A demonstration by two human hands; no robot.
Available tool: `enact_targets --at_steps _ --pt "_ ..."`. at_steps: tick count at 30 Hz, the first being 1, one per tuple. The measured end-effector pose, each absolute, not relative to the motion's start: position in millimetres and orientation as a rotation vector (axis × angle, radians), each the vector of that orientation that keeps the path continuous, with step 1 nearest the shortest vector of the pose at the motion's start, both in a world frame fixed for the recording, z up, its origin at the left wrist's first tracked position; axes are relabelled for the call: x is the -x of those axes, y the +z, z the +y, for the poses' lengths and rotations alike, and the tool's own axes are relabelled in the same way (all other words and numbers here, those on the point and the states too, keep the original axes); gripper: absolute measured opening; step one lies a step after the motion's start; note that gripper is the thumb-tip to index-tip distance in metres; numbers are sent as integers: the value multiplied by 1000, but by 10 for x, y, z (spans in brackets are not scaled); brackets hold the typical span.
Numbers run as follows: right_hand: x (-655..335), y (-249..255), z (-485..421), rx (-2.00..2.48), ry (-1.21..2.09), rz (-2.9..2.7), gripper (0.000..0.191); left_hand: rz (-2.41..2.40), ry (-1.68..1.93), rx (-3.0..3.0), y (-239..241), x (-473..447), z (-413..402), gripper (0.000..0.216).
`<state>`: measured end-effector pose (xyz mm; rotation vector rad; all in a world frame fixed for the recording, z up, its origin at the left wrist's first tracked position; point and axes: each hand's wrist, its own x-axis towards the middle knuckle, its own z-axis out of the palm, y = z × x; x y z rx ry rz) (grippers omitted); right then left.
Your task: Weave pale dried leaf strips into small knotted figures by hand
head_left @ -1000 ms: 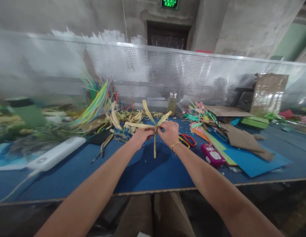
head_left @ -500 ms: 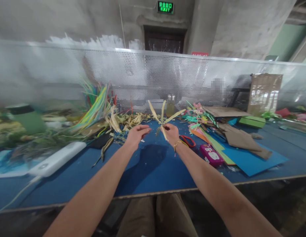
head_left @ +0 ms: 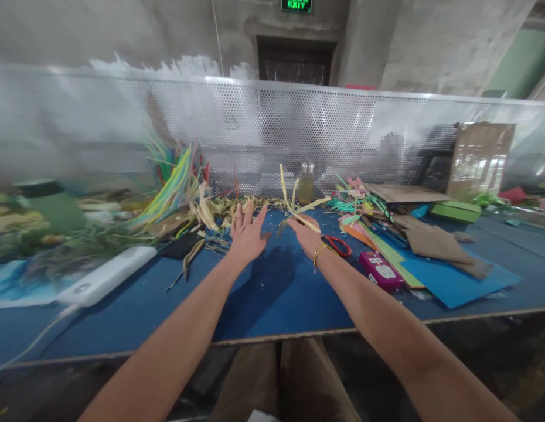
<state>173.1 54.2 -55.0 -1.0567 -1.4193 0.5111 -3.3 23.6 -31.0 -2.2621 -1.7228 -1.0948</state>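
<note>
My right hand [head_left: 306, 233] is closed around a small bunch of pale yellow dried husk strips [head_left: 294, 199], whose ends fan out above the fingers. To its left, my left hand [head_left: 247, 235] is open with the fingers spread, holding nothing. It reaches toward a heap of dried husk pieces [head_left: 217, 214] at the back of the blue table [head_left: 272, 313]; whether the fingertips touch the heap I cannot tell. Just beyond my right wrist lie red-handled scissors [head_left: 338, 245], partly hidden by the arm.
A purple box [head_left: 380, 271] and blue paper sheets [head_left: 459, 284] lie on the right. A glass bottle [head_left: 306, 183] stands at the back. On the left are a white power strip [head_left: 108, 275], colourful thin stems [head_left: 178, 181] and a green dark-lidded container [head_left: 53, 205].
My left hand has opened from a pinch, spreading its fingers and moving toward the husk heap. My right hand keeps the strips, which have tilted a little. The view has shifted slightly.
</note>
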Motion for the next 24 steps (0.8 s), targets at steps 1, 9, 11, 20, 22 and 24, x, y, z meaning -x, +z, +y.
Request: enact_targets --at_steps 1,9,11,20,22,24 --pt "-1737 -551 547 1086 499 -1411 26 -1685 -995 2229 -299 23 185 74" --pt "-1780 -504 524 1186 404 -1405 25 -1562 -786 2216 -362 -82 118 65" --pt "-1793 -485 514 1204 382 -1431 24 -1598 -753 2327 -387 -72 170 57" --pt "-1817 -498 529 1217 350 -1506 24 -1490 -1185 2489 -361 -38 244 51" --pt "-1816 -499 527 1200 332 -1516 24 -1457 -1184 2431 -365 -14 270 50" --pt "-1813 -497 525 1190 316 -1526 24 -1405 -1152 2425 -379 19 305 49"
